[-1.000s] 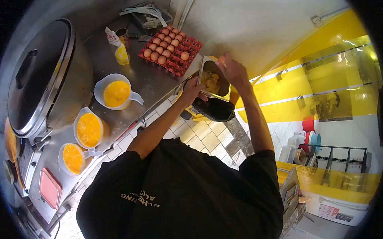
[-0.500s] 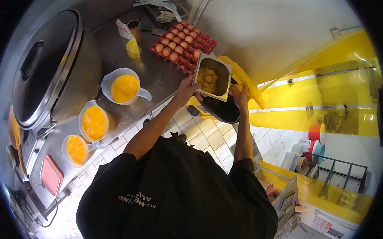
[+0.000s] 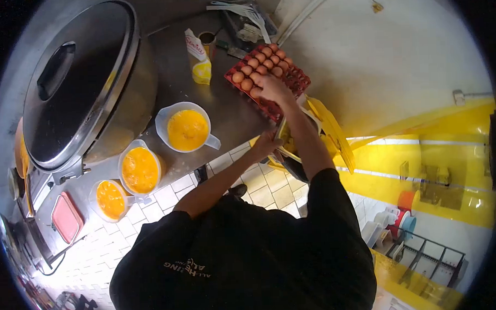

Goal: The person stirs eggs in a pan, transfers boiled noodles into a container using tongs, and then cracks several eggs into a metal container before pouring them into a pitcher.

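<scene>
My left hand (image 3: 268,145) is closed on the near side of a metal pan (image 3: 287,138), largely covered by my right forearm. Some yellow egg shows inside the pan. Stretched over it, my right hand (image 3: 273,89) reaches into a red egg tray (image 3: 300,82), its fingers closed around an egg among several brown eggs (image 3: 253,62). The fingertips partly hide that egg. Empty hollows show on the tray's right side. Directly below the pan stands a yellow bin (image 3: 337,138) with a black liner (image 3: 296,167).
Three jugs of beaten egg stand along the steel counter (image 3: 224,109): a large jug (image 3: 187,130), a middle jug (image 3: 140,169) and a smaller jug (image 3: 111,200). Behind them are a big lidded pot (image 3: 120,105), a yellow-white carton (image 3: 200,61) and an open can (image 3: 207,38).
My right hand has left the bin's side and reached up to the eggs. The pan has shifted slightly right and down, still in my left hand. The view has shifted too.
</scene>
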`<state>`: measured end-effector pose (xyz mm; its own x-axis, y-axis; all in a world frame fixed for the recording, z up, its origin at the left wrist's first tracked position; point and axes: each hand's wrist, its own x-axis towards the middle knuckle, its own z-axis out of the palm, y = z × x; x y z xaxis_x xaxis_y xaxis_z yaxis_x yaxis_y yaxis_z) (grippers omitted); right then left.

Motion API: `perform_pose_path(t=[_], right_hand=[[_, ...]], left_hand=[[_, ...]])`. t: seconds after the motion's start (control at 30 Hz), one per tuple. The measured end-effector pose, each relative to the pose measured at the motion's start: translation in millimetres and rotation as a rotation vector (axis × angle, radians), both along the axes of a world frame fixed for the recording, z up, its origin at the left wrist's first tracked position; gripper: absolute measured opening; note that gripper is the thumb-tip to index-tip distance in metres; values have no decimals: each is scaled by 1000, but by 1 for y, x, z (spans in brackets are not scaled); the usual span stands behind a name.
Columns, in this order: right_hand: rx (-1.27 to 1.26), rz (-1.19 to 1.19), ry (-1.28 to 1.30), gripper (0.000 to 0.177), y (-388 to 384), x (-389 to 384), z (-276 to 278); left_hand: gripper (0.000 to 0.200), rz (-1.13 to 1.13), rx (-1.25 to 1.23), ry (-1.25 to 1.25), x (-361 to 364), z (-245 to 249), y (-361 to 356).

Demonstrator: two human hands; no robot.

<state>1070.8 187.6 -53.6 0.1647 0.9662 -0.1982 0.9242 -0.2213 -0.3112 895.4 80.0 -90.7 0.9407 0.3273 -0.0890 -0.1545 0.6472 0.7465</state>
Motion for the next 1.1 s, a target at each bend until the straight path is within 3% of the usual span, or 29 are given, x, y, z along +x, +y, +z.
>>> perform_pose_path(t=[0.07,0.17,0.23,0.3,0.33,0.4,0.47,0.53,0.6,0.63,0.7,0.77,0.8,0.83,0.9,0.93,1.0,1.03,1.1], right_hand=[[-49,44,-288,44,13,-18,-36],[53,78,-418,48,14,-29,-57],[29,74,-308,48,6,-23,-45],[106,-91,-74,46,-5,-16,-23],[520,-41,47,43,-17,-5,-25],[533,-428,731,48,-44,-3,25],[650,-565,1019,46,-87,17,63],[958,-645,935,32,-140,22,90],[1304,-865,1244,26,-193,16,99],[1330,-870,1236,26,-218,18,97],[1414,-1336,1266,21,-260,25,70],[1268,-1407,899,24,-278,24,29],[1164,-1329,823,26,-282,14,18],[1171,-1101,760,26,-282,2,11],[1130,-1034,567,25,-283,-2,-3],[1143,-1051,561,25,-288,-3,2],[1401,-1365,856,25,-294,-2,13],[1412,-1370,856,25,-292,1,9],[1188,-1020,477,21,-292,8,-4]], left_hand=[[35,51,59,8,0,22,1],[31,-22,100,-24,-4,17,8],[29,-9,82,22,-6,10,7],[27,-13,-22,29,-1,-9,6],[27,-18,-22,28,1,-14,4],[28,-99,5,40,6,-19,3],[32,-54,-2,21,5,-8,4],[35,-45,-8,4,3,2,2],[42,-38,31,-15,3,9,5],[42,-59,43,-19,5,10,3],[46,6,4,-72,6,14,-1],[45,-26,18,-50,10,15,-6],[44,-39,18,-25,12,15,-8],[44,-61,26,-25,13,18,-11],[44,-11,25,-9,15,25,-15],[44,-32,32,-8,16,24,-17],[42,29,34,-13,18,23,-20],[42,20,41,-13,19,25,-22],[38,-16,13,-36,22,31,-29]])
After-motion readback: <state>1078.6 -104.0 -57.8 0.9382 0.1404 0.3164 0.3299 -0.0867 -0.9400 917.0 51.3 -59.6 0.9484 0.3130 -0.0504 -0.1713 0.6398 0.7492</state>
